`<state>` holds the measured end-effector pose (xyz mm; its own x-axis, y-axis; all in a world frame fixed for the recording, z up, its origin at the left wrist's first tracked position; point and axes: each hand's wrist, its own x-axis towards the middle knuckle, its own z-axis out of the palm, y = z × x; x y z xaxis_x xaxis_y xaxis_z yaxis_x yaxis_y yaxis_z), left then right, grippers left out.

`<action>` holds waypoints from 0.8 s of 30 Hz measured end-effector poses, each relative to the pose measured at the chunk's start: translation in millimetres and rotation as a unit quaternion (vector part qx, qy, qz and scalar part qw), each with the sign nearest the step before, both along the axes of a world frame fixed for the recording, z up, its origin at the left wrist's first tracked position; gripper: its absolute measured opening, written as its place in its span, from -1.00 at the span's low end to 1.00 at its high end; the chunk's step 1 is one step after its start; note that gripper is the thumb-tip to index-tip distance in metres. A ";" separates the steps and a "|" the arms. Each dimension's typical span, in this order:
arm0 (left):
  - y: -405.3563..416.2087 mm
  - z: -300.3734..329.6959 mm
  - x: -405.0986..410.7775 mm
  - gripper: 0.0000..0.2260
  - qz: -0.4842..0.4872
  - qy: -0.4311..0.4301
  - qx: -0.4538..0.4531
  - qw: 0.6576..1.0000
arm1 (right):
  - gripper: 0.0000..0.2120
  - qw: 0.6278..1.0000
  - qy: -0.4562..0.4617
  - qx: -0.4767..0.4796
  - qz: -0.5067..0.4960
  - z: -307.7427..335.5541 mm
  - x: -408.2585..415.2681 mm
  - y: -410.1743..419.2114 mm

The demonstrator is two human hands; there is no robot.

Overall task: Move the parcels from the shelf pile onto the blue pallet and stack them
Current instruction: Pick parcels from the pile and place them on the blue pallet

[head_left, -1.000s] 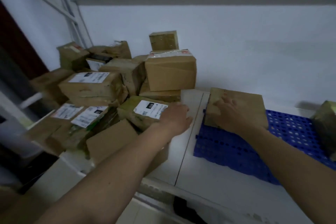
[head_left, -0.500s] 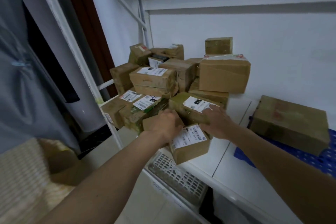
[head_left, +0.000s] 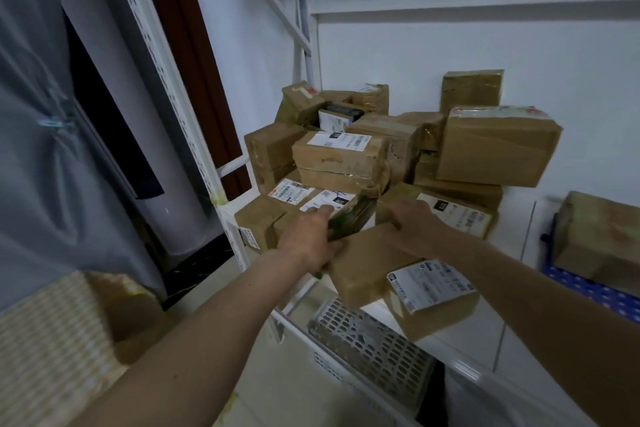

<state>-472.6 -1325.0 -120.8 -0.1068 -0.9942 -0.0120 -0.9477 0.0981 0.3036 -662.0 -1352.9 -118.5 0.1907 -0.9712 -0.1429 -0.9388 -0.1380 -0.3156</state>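
Several brown cardboard parcels form a pile (head_left: 343, 159) in the left corner of the white shelf (head_left: 512, 329). At the pile's front, both my hands hold a plain brown parcel (head_left: 363, 269), which is tilted. My left hand (head_left: 306, 239) grips its left edge, the fingers reaching over a green-taped labelled parcel (head_left: 349, 215). My right hand (head_left: 414, 224) curls over its far top edge. The blue pallet (head_left: 588, 293) shows at the right edge, with one large parcel (head_left: 602, 239) on it.
A labelled parcel (head_left: 433, 298) sits at the shelf's front edge, right of the held one. A white perforated basket (head_left: 374, 343) stands below the shelf. The shelf's white upright (head_left: 194, 135) and a grey curtain (head_left: 38, 149) are on the left.
My view swung left from the pallet to the pile. My right hand left the parcel on the pallet and joined my left hand at the front of the pile on the plain brown parcel.
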 end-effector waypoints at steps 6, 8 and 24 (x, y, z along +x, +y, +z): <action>-29.3 -4.9 58.3 -0.38 -0.028 0.013 0.014 0.999 | -0.43 1.000 -0.007 0.007 0.007 -9.0 41.6 -11.8; -33.5 -11.3 66.0 -0.37 -0.054 0.016 0.013 0.998 | -0.41 1.000 -0.008 0.017 -0.004 -15.1 48.4 -12.2; -46.3 -49.5 -3.2 0.04 -0.263 -0.165 0.081 0.947 | -0.38 0.991 0.032 0.026 -0.125 -30.8 24.5 45.3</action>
